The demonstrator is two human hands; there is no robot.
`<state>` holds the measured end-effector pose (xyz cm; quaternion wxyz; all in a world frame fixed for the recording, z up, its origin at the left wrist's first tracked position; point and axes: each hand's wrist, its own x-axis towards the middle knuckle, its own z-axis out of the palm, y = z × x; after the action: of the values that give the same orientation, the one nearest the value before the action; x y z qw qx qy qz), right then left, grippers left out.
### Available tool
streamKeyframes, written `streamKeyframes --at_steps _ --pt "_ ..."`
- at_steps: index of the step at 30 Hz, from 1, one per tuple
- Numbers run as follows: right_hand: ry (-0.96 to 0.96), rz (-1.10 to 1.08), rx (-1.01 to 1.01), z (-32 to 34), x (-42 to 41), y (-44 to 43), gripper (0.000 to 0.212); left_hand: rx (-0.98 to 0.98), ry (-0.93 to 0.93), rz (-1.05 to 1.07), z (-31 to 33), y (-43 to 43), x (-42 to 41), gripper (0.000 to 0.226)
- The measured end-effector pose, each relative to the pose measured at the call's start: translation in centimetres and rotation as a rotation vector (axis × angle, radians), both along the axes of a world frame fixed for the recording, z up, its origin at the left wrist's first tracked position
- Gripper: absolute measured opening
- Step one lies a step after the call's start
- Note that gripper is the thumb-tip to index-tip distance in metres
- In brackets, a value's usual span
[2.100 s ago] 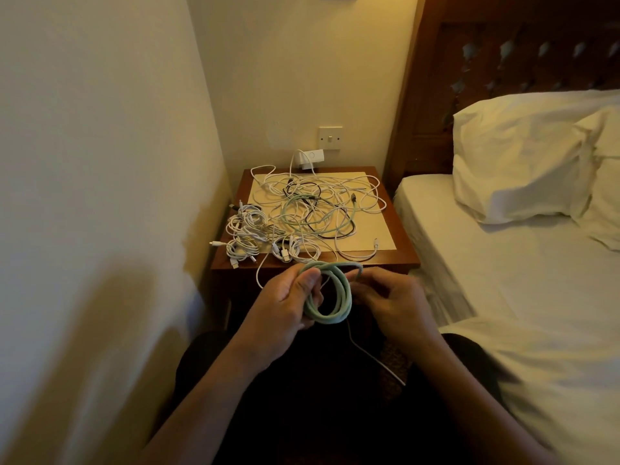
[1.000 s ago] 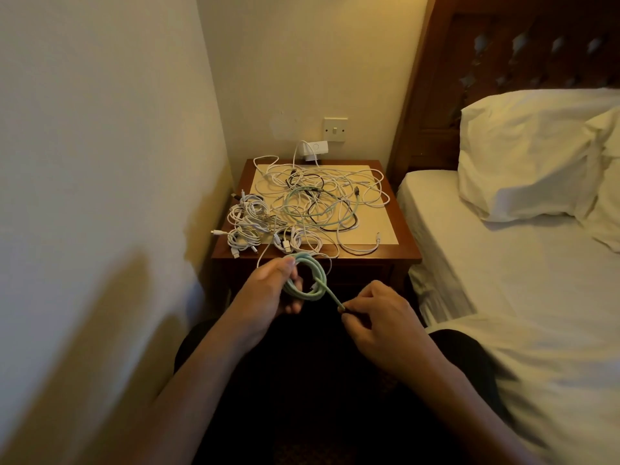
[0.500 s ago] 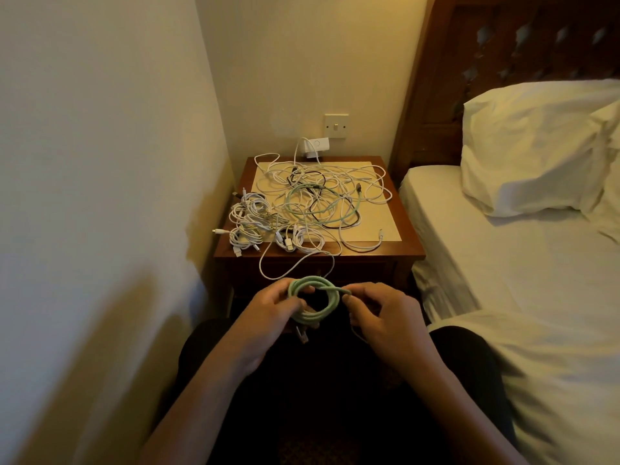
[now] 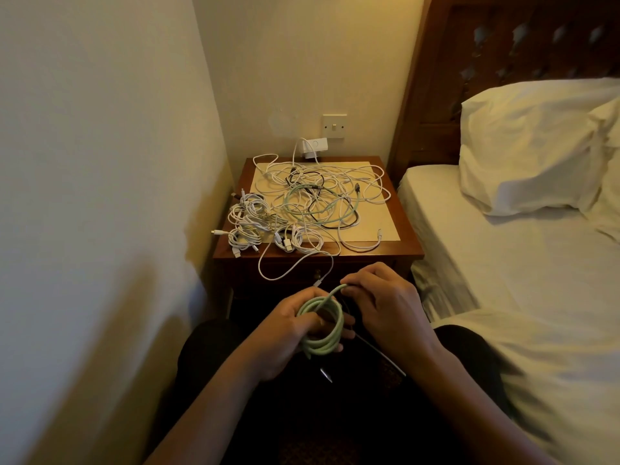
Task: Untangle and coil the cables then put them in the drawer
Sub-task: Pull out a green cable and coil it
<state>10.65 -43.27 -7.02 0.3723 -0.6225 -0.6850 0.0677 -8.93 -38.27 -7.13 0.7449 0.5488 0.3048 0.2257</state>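
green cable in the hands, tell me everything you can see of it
The green cable is pale mint and thick, with a matte look, wound into a small round coil of several loops. It is held above the person's lap, short of the nightstand. The left hand grips the coil. One strand rises from its top to the right hand, which pinches it. Its plugs cannot be made out.

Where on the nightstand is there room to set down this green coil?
Only tightly: the near-right corner of the mat, inside the white cable loop. The bed sheet beside the nightstand is bare. The tangle crowds the middle and left.
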Motion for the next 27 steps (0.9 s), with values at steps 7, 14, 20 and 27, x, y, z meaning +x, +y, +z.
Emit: streamKeyframes --at_steps 7,14,20,27 --pt "-0.051 -0.008 0.036 0.5 0.8 0.2 0.016 -0.220 -0.245 0.162 0.1 0.9 0.1 0.024" --pt "-0.064 -0.113 0.052 1.6 1.9 -0.1 0.017 -0.094 -0.244 0.318 0.4 1.9 0.3 0.021" --pt "0.553 -0.134 -0.258 1.7 -0.6 -0.7 0.014 0.021 -0.199 0.435 0.4 0.6 2.1 0.024" --pt "1.345 -0.027 -0.519 1.1 -3.5 -0.5 0.025 0.286 -0.045 0.528 -0.3 -0.2 3.2 0.023"
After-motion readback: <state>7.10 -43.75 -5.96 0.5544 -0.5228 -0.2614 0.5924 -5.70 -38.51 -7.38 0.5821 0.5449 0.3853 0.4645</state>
